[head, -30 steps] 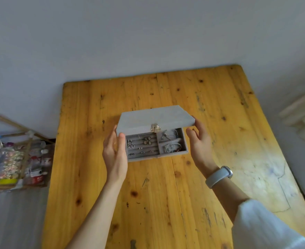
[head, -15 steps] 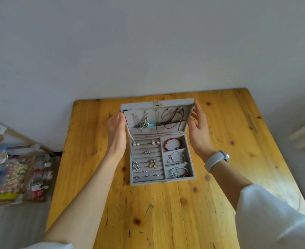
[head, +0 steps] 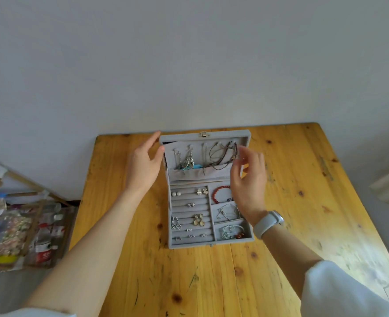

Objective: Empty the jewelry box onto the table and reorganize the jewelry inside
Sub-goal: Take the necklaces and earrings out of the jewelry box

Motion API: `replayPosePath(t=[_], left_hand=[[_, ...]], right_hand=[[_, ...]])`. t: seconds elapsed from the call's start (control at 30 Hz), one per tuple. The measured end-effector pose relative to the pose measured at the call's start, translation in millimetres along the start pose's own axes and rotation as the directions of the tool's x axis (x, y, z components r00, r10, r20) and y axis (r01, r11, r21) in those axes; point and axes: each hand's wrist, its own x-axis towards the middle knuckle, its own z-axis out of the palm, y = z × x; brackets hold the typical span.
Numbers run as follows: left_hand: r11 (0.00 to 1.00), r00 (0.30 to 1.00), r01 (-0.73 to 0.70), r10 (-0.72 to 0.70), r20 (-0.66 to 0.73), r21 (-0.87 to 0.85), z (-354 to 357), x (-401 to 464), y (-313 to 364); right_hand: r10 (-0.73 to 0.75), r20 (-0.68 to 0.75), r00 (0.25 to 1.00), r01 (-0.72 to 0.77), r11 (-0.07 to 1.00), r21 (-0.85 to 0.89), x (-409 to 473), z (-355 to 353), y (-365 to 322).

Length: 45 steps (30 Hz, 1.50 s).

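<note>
Lid now swung fully up, the grey velvet jewelry box (head: pixel 209 191) sits mid-tabletop (head: pixel 303 202), still full. Left hand (head: pixel 143 165) steadies the lid, fingers straight; right hand (head: pixel 248 177), loosely curled, reaches the hanging cord necklaces (head: pixel 223 153), emptying not begun.

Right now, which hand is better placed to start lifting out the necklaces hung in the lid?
Probably the right hand: its fingers hover open at the dark cord necklaces in the lid, while the left hand rests along the lid's left edge, steadying it.

Open jewelry box (head: pixel 208 243) on table (head: pixel 303 202), left hand (head: pixel 143 165) at lid (head: pixel 225 135)
</note>
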Motion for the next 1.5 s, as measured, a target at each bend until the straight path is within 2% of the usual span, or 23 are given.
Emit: replayPosePath(t=[0.07,0.17,0.37,0.5,0.63,0.8,0.97,1.1,1.27,1.33,1.43,1.5], left_hand=[[0.988,0.994,-0.109,0.111,-0.016,0.108,-5,3,4],[0.948,0.969,-0.231,0.245,-0.039,0.219,-9,5,4],[0.903,0.935,-0.324,0.351,-0.048,0.282,-13,8,-3],[0.9,0.928,-0.342,0.369,-0.055,0.27,-13,8,-5],[0.893,0.917,-0.349,0.388,-0.094,0.284,-10,9,-7],[0.899,0.918,-0.342,0.382,-0.109,0.274,-10,9,-7],[0.916,0.929,-0.332,0.359,-0.088,0.226,-10,8,-8],[0.976,0.979,-0.201,0.2,0.029,0.08,-13,6,-5],[0.993,0.995,-0.085,0.089,0.049,-0.084,-23,-5,10],[0.981,0.991,-0.009,0.034,0.129,-0.192,-28,-16,19],[0.958,0.972,0.011,0.056,0.227,-0.287,-34,-34,29],[0.929,0.952,0.072,0.044,0.303,-0.362,-39,-48,36]], right_hand=[[-0.047,0.138,0.989,0.045,0.999,0.018,-4,16,-14],[0.007,0.282,0.959,0.013,0.997,-0.07,-4,50,-29],[0.169,0.252,0.953,-0.079,0.94,-0.331,-2,94,-38],[0.223,0.214,0.951,-0.127,0.914,-0.384,-1,106,-37],[0.209,0.185,0.96,-0.121,0.908,-0.401,-4,114,-37],[0.143,0.047,0.989,-0.128,0.961,-0.245,-1,106,-40],[-0.006,0.082,0.997,0.012,0.997,-0.073,18,88,-57],[-0.12,0.205,0.971,0.099,0.989,0.109,33,69,-81],[-0.106,0.37,0.923,-0.02,0.946,0.323,42,42,-116],[-0.132,0.409,0.903,-0.024,0.935,0.354,40,31,-129],[-0.164,0.433,0.886,-0.028,0.914,0.404,33,16,-145],[-0.13,0.438,0.89,-0.099,0.881,0.463,27,7,-153]])
